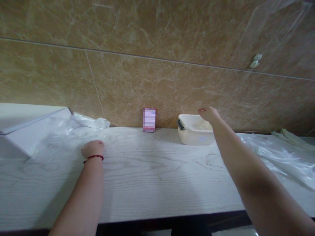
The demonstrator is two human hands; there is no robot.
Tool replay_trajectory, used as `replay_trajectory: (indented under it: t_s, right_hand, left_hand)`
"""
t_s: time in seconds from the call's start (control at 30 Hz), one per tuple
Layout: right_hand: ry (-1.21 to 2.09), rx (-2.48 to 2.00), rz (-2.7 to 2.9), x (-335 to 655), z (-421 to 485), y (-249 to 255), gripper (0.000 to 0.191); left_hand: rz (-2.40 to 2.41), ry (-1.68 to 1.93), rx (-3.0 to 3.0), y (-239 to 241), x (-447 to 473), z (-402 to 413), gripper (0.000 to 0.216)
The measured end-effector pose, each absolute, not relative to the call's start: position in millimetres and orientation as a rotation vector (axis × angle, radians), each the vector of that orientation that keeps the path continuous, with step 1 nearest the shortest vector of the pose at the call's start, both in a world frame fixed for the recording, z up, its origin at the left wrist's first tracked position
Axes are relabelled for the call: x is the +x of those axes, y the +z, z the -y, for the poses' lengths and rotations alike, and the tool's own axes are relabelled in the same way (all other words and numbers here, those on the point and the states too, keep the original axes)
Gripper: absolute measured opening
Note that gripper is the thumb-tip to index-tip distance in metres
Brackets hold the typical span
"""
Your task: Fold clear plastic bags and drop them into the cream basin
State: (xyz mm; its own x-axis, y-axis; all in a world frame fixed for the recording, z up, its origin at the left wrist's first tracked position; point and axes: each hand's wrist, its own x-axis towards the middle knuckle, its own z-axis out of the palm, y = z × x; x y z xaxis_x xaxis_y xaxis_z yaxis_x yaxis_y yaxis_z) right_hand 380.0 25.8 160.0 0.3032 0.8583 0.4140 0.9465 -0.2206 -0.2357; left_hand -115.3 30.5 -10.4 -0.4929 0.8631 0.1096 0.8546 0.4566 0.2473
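Note:
My left hand [93, 148] rests on the pale wood-grain table [152, 177], fingers curled into a loose fist at the edge of a clear plastic sheet [61, 131]; a red string bracelet circles the wrist. Whether it pinches the plastic I cannot make out. My right hand [208, 113] reaches out over the cream plastic tub [194, 134] by the wall, fingers bent down above its open top. The fingertips are hidden from me. The tub has a dark clip on its left end.
A small pink and white box [149, 120] stands against the brown marble wall. A white slanted board [27, 131] lies at the far left. More clear plastic [278, 154] and pale green stalks [292, 137] lie at the right.

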Motion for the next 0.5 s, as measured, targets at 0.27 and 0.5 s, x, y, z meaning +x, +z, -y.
replay_trajectory:
  t_s: [0.27, 0.5]
  right_hand:
    - [0.094, -1.550, 1.535, 264.4, 32.9, 117.6, 0.026]
    - [0.433, -1.220, 1.620, 205.9, 42.0, 41.7, 0.019]
  left_hand:
    - [-2.591, 0.752, 1.735, 4.3, -95.0, -23.2, 0.034]
    - [-1.881, 1.306, 2.192, 27.2, -35.1, -10.1, 0.023]
